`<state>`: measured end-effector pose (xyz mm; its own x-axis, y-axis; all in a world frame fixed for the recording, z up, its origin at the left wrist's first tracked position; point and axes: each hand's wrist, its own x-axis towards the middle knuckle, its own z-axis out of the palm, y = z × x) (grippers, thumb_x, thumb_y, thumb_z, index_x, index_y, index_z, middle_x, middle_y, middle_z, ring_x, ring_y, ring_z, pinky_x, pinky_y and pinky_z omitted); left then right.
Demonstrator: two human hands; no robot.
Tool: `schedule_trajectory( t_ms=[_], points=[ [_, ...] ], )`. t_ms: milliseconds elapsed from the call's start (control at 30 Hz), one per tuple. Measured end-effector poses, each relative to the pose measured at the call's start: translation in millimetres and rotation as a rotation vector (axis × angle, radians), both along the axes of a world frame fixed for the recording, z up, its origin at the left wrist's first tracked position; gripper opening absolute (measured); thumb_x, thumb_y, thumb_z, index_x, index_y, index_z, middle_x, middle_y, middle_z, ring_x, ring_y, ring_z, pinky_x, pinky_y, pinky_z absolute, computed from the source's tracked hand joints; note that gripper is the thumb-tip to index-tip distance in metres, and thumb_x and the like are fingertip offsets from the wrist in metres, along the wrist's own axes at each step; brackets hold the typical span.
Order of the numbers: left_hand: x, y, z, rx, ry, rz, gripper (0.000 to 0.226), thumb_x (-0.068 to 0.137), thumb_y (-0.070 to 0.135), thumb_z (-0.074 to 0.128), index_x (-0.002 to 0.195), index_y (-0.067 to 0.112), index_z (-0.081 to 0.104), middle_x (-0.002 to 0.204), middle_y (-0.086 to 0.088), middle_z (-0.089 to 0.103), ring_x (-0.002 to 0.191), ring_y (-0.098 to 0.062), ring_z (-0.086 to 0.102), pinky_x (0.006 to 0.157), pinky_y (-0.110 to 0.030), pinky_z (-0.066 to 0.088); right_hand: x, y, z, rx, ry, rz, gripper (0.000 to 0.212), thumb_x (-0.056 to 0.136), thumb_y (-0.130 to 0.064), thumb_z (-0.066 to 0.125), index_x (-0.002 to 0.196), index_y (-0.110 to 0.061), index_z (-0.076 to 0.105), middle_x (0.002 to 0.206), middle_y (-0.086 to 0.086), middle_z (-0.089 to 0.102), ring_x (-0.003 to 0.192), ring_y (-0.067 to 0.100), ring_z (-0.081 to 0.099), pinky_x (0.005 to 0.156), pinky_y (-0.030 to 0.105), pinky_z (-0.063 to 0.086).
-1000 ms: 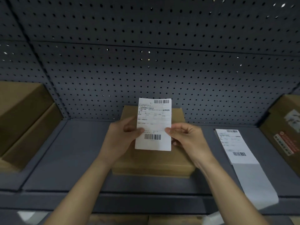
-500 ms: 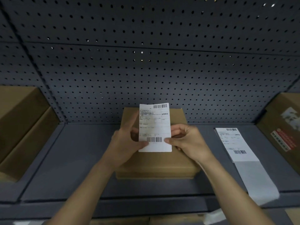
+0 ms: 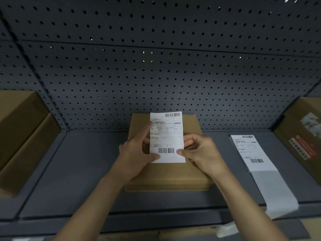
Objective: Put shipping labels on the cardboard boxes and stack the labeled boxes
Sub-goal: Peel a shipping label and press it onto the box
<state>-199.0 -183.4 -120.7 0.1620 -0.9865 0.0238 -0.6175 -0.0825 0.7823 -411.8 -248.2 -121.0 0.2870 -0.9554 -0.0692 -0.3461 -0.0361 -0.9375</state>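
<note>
Above box [image 3: 166,174], label [image 3: 166,137] (edges pinched)

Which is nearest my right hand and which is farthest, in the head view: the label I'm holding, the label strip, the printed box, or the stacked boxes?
1. The held label, pinched by the right hand.
2. The label strip, lying just to its right.
3. The printed box, far right.
4. The stacked boxes, far left.

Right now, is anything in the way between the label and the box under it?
Nothing visible. The left hand and right hand pinch the label just above the box, whose top looks bare. The label strip lies off to the right.
</note>
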Motion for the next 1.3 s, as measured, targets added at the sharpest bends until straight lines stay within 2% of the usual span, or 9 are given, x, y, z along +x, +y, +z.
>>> schedule_trajectory(
  t_ms=[167, 267, 367, 600, 733, 833, 967, 1100, 1300],
  points=[
    [-3, 2, 3, 0.005, -0.065, 0.017, 0.098, 0.079, 0.031, 0.078, 0.150, 0.051, 0.014, 0.110, 0.029, 0.059, 0.116, -0.003, 0.044, 0.115, -0.048, 0.020, 1, 4, 4, -0.085, 0.130, -0.010, 0.028, 0.075, -0.010, 0.086, 0.087, -0.031, 0.072, 0.078, -0.008, 0.073, 0.062, -0.002, 0.064, 0.059, 0.012, 0.047],
    [-6, 4, 0, -0.019, -0.118, 0.024, 0.102, 0.081, 0.036, 0.075, 0.149, 0.054, 0.002, 0.120, 0.029, 0.054, 0.123, -0.005, 0.037, 0.107, -0.042, 0.015, 3, 10, 7, -0.195, 0.260, -0.016, 0.031, 0.077, -0.015, 0.085, 0.082, -0.039, 0.067, 0.076, -0.011, 0.068, 0.068, -0.001, 0.063, 0.063, 0.010, 0.050],
    [-7, 6, -5, -0.011, -0.192, 0.077, 0.106, 0.081, 0.044, 0.072, 0.147, 0.054, -0.010, 0.148, 0.014, 0.038, 0.137, -0.018, 0.027, 0.112, -0.049, 0.012, 4, 15, 8, -0.297, 0.444, -0.025, 0.020, 0.079, -0.029, 0.082, 0.097, -0.033, 0.072, 0.085, -0.014, 0.064, 0.077, 0.005, 0.062, 0.071, 0.031, 0.056],
    [-9, 6, -11, -0.073, -0.294, 0.155, 0.102, 0.080, 0.056, 0.067, 0.154, 0.039, -0.001, 0.155, 0.005, 0.027, 0.135, -0.026, 0.023, 0.111, -0.052, 0.021, 8, 15, 6, -0.360, 0.599, -0.052, 0.055, 0.082, -0.045, 0.076, 0.129, -0.022, 0.058, 0.097, -0.007, 0.057, 0.085, 0.013, 0.056, 0.069, 0.034, 0.053],
    [-5, -7, -9, -0.059, -0.341, 0.189, 0.102, 0.078, 0.060, 0.067, 0.154, 0.036, 0.004, 0.153, 0.001, 0.030, 0.134, -0.030, 0.024, 0.109, -0.052, 0.024, 9, 4, 5, -0.328, 0.526, -0.066, 0.075, 0.078, -0.046, 0.080, 0.144, -0.025, 0.050, 0.110, -0.001, 0.056, 0.101, 0.018, 0.055, 0.084, 0.030, 0.048],
    [2, -20, -10, -0.013, -0.354, 0.206, 0.102, 0.075, 0.066, 0.065, 0.153, 0.034, 0.008, 0.152, -0.004, 0.030, 0.136, -0.034, 0.023, 0.109, -0.055, 0.023, 11, -13, 0, -0.323, 0.552, -0.093, 0.081, 0.074, -0.053, 0.080, 0.144, -0.022, 0.051, 0.121, 0.006, 0.057, 0.115, 0.026, 0.053, 0.100, 0.042, 0.045],
    [12, -42, -8, 0.037, -0.354, 0.229, 0.102, 0.076, 0.068, 0.064, 0.153, 0.035, 0.007, 0.153, -0.010, 0.029, 0.139, -0.040, 0.022, 0.111, -0.058, 0.021, 18, -41, -5, -0.302, 0.600, -0.110, 0.079, 0.074, -0.061, 0.076, 0.140, -0.025, 0.053, 0.125, 0.007, 0.059, 0.121, 0.030, 0.051, 0.105, 0.046, 0.038],
    [20, -67, -7, 0.080, -0.304, 0.262, 0.102, 0.076, 0.069, 0.063, 0.155, 0.034, 0.008, 0.157, -0.013, 0.024, 0.142, -0.041, 0.017, 0.113, -0.060, 0.018, 28, -70, -5, -0.281, 0.601, -0.144, 0.071, 0.076, -0.060, 0.074, 0.133, -0.022, 0.054, 0.129, 0.005, 0.059, 0.124, 0.030, 0.049, 0.100, 0.044, 0.033],
    [24, -85, -13, 0.111, -0.104, 0.317, 0.085, 0.075, 0.064, 0.069, 0.143, 0.030, 0.031, 0.144, -0.015, 0.035, 0.135, -0.039, 0.028, 0.108, -0.055, 0.029, 33, -101, -11, -0.317, 0.593, -0.218, 0.048, 0.079, -0.059, 0.073, 0.103, -0.020, 0.061, 0.104, 0.000, 0.067, 0.108, 0.027, 0.059, 0.083, 0.035, 0.031]
  ],
)
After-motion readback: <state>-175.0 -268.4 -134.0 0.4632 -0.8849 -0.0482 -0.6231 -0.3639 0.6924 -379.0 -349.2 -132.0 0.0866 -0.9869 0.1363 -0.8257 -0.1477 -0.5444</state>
